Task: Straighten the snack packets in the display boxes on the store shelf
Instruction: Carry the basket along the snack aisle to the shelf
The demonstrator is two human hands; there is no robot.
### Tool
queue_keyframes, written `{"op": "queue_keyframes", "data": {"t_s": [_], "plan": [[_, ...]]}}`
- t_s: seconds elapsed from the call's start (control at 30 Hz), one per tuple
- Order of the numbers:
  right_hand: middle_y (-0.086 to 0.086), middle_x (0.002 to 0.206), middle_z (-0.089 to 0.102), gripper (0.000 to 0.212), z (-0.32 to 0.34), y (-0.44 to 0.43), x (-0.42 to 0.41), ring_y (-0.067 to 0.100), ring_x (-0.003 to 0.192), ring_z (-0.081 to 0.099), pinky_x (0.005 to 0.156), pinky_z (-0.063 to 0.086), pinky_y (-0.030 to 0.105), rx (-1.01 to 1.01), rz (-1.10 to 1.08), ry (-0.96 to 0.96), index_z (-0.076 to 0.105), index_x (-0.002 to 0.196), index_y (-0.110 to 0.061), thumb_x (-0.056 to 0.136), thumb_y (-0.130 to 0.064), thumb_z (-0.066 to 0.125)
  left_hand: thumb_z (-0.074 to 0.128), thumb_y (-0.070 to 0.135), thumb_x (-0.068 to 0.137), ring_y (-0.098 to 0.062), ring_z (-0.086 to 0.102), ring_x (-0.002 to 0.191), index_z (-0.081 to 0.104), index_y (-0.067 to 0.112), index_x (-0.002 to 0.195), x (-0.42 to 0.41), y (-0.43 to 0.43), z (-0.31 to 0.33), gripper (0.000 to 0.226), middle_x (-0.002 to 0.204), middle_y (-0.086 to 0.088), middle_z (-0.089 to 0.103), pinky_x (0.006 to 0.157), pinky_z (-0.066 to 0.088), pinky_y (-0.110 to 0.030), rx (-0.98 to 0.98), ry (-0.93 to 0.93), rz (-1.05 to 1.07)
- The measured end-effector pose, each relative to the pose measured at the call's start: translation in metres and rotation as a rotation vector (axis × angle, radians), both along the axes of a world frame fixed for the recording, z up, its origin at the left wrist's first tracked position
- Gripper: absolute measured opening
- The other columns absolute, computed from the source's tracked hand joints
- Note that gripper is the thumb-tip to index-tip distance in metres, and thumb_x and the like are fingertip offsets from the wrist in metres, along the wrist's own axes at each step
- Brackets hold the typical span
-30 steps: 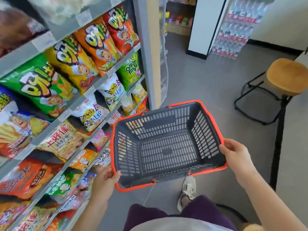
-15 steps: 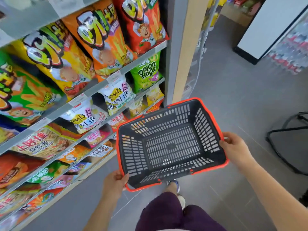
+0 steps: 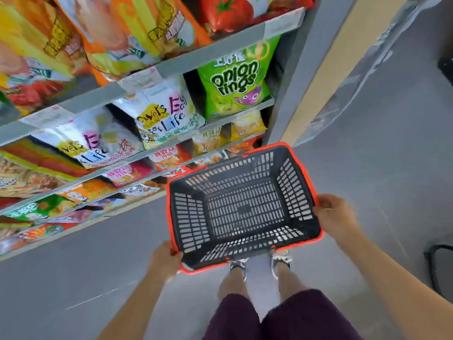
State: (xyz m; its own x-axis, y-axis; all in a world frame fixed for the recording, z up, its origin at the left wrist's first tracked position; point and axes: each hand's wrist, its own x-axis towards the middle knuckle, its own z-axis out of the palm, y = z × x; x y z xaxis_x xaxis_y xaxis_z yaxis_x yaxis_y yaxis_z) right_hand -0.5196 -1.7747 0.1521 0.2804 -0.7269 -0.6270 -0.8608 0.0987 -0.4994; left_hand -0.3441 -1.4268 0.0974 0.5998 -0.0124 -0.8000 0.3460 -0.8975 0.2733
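1. My left hand (image 3: 164, 262) is curled round the near left corner of the basket (image 3: 188, 217), and my right hand (image 3: 335, 217) is clamped over its right rim, so neither is free.
2. The basket is empty and held level in front of me, above the floor (image 3: 367, 155).
3. The snack packets (image 3: 166, 114) stand on the shelf (image 3: 171, 67) to my left, apart from both hands. The green onion rings packet (image 3: 235, 77) sits upright at the end of its row, and the white packets beside it lean forward (the picture is too blurred for me to make out any display boxes).
4. I judge that the straightening has not yet begun; this is the approach.
5. Next I need a hand free: I should put the basket down or carry it one-handed, then reach to the leaning packets and square them.
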Motion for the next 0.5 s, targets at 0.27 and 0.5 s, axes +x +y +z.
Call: {"op": "queue_keyframes", "data": {"t_s": [0.27,0.5], "plan": [[0.025,0.090,0.070,0.008,-0.167,-0.045,0.023,0.031,0.079,0.063,0.086,0.055,0.055,0.302,0.031,0.124,0.068,0.078,-0.008,0.078,-0.002,0.062,0.060,0.007,0.088,-0.041,0.069,0.086,0.064,0.004,0.099,-0.004,-0.025,-0.144,0.013,0.091,-0.025,0.071,0.076,0.057,-0.047,0.148,-0.030,-0.053],[0.023,0.102,0.071,0.013,-0.304,-0.054,0.043,0.038,0.096,0.068,0.088,0.054,0.055,0.327,0.002,0.134,0.068,0.085,-0.009,0.080,-0.001,0.060,0.053,0.013,0.091,-0.031,0.070,0.084,0.058,0.010,0.093,0.005,-0.047,-0.266,0.006,0.086,-0.013,0.073,0.078,0.055,-0.039,0.224,0.024,-0.220]]}}
